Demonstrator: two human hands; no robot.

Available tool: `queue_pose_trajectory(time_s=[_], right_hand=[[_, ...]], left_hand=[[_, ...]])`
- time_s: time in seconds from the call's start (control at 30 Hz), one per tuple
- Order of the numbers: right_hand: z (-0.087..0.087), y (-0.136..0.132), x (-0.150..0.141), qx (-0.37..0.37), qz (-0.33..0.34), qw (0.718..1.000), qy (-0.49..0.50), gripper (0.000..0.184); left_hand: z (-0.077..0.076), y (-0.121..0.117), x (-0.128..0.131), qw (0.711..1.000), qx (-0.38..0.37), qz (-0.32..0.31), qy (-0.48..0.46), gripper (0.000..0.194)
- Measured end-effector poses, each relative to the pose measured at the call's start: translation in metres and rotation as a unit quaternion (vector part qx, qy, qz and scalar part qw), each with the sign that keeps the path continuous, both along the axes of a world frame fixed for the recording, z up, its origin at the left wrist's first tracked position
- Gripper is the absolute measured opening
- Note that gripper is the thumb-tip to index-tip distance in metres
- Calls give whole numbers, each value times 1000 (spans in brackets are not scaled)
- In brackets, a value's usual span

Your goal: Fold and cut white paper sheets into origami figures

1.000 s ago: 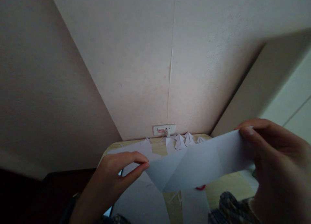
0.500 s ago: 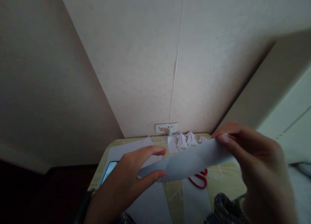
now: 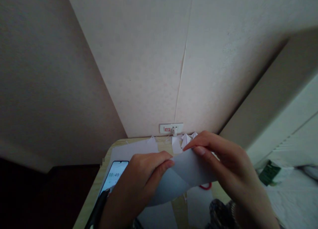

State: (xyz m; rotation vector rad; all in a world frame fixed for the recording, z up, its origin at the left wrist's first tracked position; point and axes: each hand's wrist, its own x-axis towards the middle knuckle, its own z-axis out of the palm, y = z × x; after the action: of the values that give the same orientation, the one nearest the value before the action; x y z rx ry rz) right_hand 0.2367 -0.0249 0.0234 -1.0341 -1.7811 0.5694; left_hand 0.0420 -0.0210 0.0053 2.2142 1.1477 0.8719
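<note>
Both hands hold one folded white paper sheet [image 3: 182,176] above a small wooden table [image 3: 93,196]. My left hand [image 3: 139,186] pinches its left part between thumb and fingers. My right hand [image 3: 223,166] pinches the upper right flap, fingertips close to the left hand's. The sheet is bent into a fold between them.
A phone [image 3: 114,177] with a lit timer screen lies at the table's left. White sheets [image 3: 134,149] and several small folded paper pieces [image 3: 185,139] lie near the wall socket [image 3: 171,127]. Red scissor handles [image 3: 205,186] peek from under the paper. Bedding [image 3: 293,196] lies right.
My hands have come together, folding the long paper strip in on itself. The view has tipped down, showing the phone and more of the table.
</note>
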Motion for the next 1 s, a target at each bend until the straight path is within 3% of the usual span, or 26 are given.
queue_pose_trajectory(time_s=[0.17, 0.43, 0.67, 0.73, 0.8, 0.9, 1.0], right_hand=[[0, 0, 0, 5, 12, 1000, 1, 14], [-3, 1, 9, 50, -25, 998, 15, 14], [-8, -5, 21, 94, -148, 984, -19, 10], [-5, -7, 19, 81, -130, 987, -45, 12], [-4, -6, 13, 43, -68, 995, -65, 20], [-6, 1, 2, -12, 26, 997, -65, 23], [-11, 8, -5, -36, 36, 997, -58, 24]], left_hand=[[2, 0, 2, 999, -32, -10, 2, 31], [0, 1, -1, 1000, 1, 14, 13, 20], [1, 8, -3, 989, 52, 138, -3, 16], [-1, 7, 0, 984, 77, 162, 4, 18], [-4, 5, 5, 981, 110, 162, 17, 20], [-12, 2, 15, 975, 188, 118, 30, 25], [-18, 0, 22, 961, 262, 81, 36, 35]])
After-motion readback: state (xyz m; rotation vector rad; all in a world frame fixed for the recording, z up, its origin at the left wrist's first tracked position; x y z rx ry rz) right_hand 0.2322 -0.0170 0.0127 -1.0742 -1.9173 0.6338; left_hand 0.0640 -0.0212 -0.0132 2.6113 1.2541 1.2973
